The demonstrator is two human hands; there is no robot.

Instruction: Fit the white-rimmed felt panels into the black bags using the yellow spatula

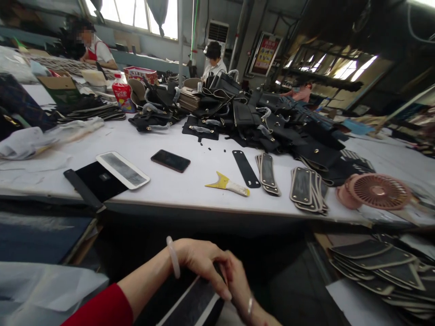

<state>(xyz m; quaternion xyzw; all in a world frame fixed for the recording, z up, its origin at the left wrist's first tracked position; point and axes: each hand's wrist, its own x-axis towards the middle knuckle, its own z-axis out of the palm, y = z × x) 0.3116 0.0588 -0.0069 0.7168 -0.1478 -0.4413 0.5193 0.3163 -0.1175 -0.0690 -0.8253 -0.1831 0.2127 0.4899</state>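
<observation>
Panel (194, 299): pale-edged, dark-faced, tilted, below table's (183, 192) near edge; lower end out of frame.
Left hand (201, 257): fingers bent over panel's upper end, gripping it.
Right hand (237, 277): curled at same end, by left fingers; fingertips hidden, can't tell if gripping.
Handling: panel looks thin, probably bendy; best press evenly from both sides, keep pale border straight, don't crease upper end. Tilting it to the light would help check the edge.
Yellow tool (222, 182): near edge, about mid-length, loose.
Phone (170, 160): left of yellow tool, farther from near edge.
Strip stacks (301, 185): near edge, right part; fan (378, 191) just beside, toward right corner.
Bags (244, 113): heaped beyond phone and stacks, toward far edge.
</observation>
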